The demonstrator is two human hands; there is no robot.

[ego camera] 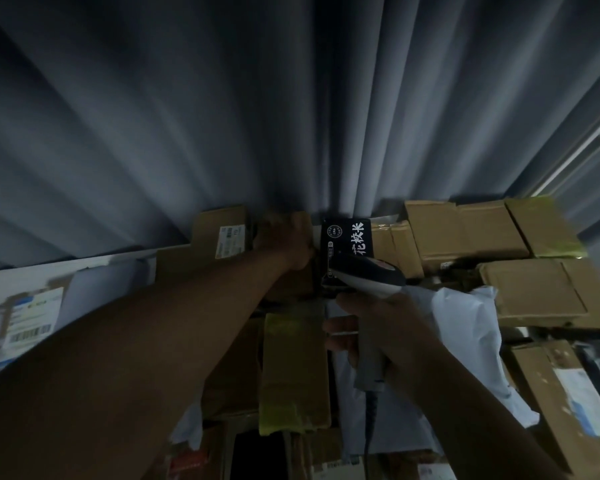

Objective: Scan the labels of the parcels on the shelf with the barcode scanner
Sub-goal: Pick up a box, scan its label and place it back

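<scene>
Left hand (pixel 293 242) grips brown parcel (pixel 284 275); right hand (pixel 378 327) grips scanner (pixel 368 275) beside it.

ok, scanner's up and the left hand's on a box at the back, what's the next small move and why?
Probably tilt the scanner nose a touch onto the black box and trigger. The right hand already grips it aimed that way, while the left hand holds the brown box beside it. No readable barcode is visible there; the frame is blurred.
</scene>
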